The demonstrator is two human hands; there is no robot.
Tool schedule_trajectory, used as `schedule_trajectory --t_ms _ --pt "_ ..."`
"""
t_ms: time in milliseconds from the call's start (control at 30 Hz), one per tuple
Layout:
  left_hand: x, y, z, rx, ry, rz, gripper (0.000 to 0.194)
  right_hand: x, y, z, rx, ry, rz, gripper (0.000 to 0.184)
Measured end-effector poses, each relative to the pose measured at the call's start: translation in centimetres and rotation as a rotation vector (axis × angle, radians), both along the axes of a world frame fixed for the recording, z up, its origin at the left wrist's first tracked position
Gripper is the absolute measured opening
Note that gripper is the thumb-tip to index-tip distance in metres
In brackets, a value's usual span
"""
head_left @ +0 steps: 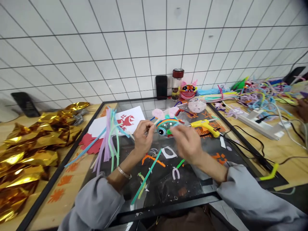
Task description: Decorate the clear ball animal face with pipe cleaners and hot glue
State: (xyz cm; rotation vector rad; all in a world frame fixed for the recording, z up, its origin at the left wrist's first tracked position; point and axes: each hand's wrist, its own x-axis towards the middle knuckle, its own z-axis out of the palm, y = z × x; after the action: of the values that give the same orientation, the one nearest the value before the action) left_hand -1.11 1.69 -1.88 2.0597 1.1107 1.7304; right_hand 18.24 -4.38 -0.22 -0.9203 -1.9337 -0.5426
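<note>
My left hand (143,136) is raised over the glass-topped table, its fingertips pinched together; I cannot make out what they hold, if anything. Slightly blurred, my right hand (189,142) has its fingers curled in, and whatever may be in them is hidden. Between and behind both hands sits a craft animal head (167,123) with pink ears, coloured pipe cleaner bands and a big googly eye (162,131). A green piece shows beside the eye, close to my right fingers. Below lie a white paper piece with a hole (168,152) and a teal pipe cleaner (146,176).
A yellow glue gun (205,126) lies right of the head, its cable running to a power strip (261,123). Pipe cleaners (106,141) and printed paper (131,119) lie left. Behind stand a bottle (176,85), a phone (161,87) and a finished-looking head (188,90). Another person's hand (303,109) shows far right.
</note>
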Motion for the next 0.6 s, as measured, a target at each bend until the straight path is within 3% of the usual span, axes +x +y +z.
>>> schedule_trajectory --t_ms 67,133,233,333,433,533,600 --pt "-0.1 -0.1 0.1 -0.025 0.004 -0.005 0.01 -0.7 -1.9 0.3 0.055 -0.157 0.129 0.039" --pt "-0.2 -0.2 0.2 -0.034 0.0 -0.007 0.01 -0.4 -3.3 0.2 -0.015 -0.148 0.123 0.029" --pt "0.0 -0.5 0.5 -0.03 -0.031 -0.001 0.01 1.9 -4.0 -0.9 -0.194 -0.085 -0.108 0.028" --pt "0.2 -0.7 0.7 -0.045 -0.055 -0.023 0.01 4.8 -3.5 -2.2 -0.475 -0.189 -0.385 0.026" --pt "0.3 -0.6 0.5 -0.089 -0.069 -0.044 0.011 6.2 -2.4 -2.0 -0.73 -0.232 -0.369 0.024" --pt "0.2 -0.6 0.4 -0.161 -0.133 -0.035 0.012 6.4 -0.7 -0.5 -0.697 -0.049 -0.383 0.03" --pt "0.1 -0.8 0.6 -0.238 -0.215 -0.033 0.014 6.0 0.9 0.3 -0.741 0.13 -0.29 0.031"
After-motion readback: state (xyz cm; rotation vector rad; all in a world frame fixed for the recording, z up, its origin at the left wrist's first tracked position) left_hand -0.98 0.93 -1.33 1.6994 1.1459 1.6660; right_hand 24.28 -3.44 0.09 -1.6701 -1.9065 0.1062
